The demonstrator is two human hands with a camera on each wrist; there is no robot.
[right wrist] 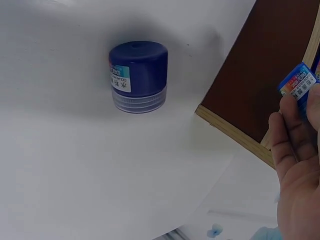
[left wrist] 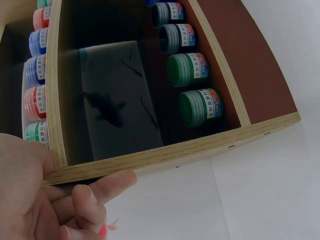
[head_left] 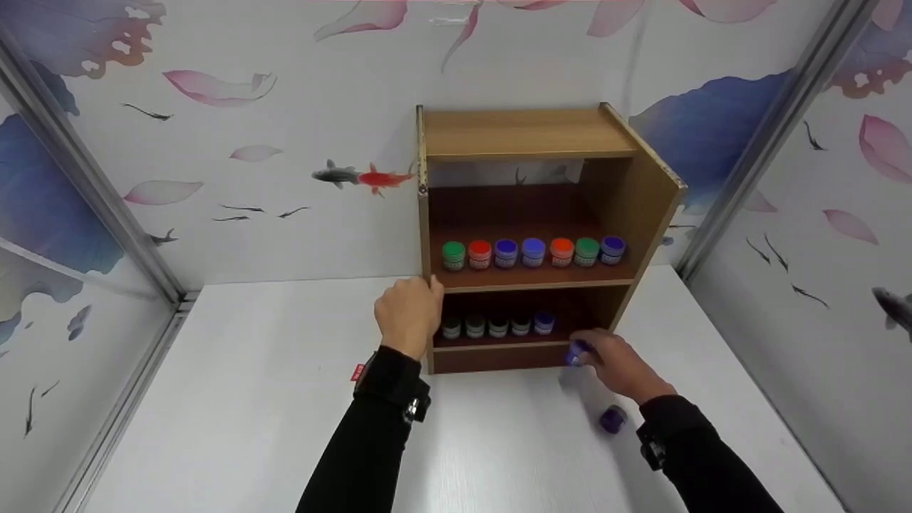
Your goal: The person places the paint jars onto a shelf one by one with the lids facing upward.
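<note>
A small wooden shelf (head_left: 499, 360) stands on the white table, with paint jars in a row on each of its two boards. My left hand (head_left: 410, 315) grips the shelf's left side panel; the left wrist view shows the thumb on the inner side and fingers outside. Between the fingertips of my right hand (head_left: 621, 362), a blue paint jar (right wrist: 298, 85) is pinched, close before the lower compartment's right front. Another dark blue paint jar (right wrist: 139, 75) sits on the table below that hand, its smooth end up and ridged cap down.
Green, red and blue jars (head_left: 533, 252) line the upper board. Below, several darker jars (head_left: 497, 326) fill the left and middle part, including green ones (left wrist: 200, 107) at the left end. Patterned wall panels (head_left: 285, 142) with metal posts (head_left: 769, 142) enclose the table.
</note>
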